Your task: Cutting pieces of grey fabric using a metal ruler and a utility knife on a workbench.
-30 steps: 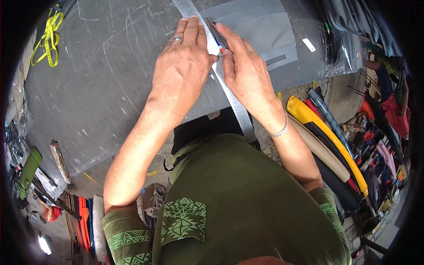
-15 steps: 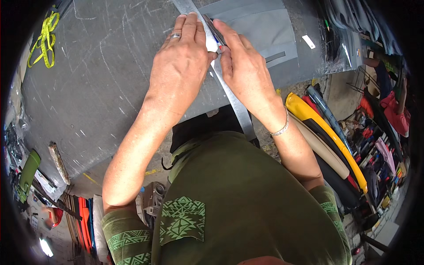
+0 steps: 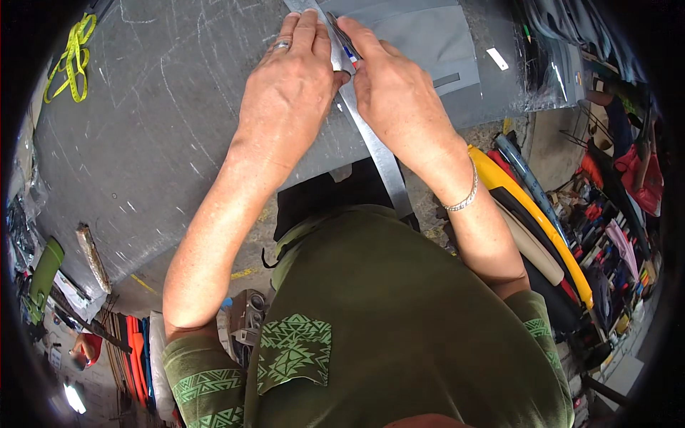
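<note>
A long metal ruler [image 3: 377, 146] lies slantwise over the dark, scratched tabletop [image 3: 157, 135], its near end jutting past the edge toward my body. My left hand [image 3: 287, 93] presses it down with fingers stretched flat and the thumb by its right edge. In my right hand [image 3: 401, 93] is a slim cutter knife [image 3: 348, 50], dark with blue and red parts, held along that edge with the forefinger stretched over it. Its tip is hidden by my fingers. Beyond the right hand, a smooth grey sheet [image 3: 428, 46] with a slot-like dark strip lies on the table.
A yellow tape measure [image 3: 71, 60] lies loosely coiled at the far left. A small white tag [image 3: 497, 59] and a green pencil [image 3: 527, 33] are at the right. Rolls of material, one of them yellow [image 3: 542, 221], lean below the table's right side. A person [image 3: 87, 349] is at lower left.
Both hands have shifted slightly up in the picture along the ruler. The right hand has turned a little, and the view has tilted slightly. The knife stays in its grip.
</note>
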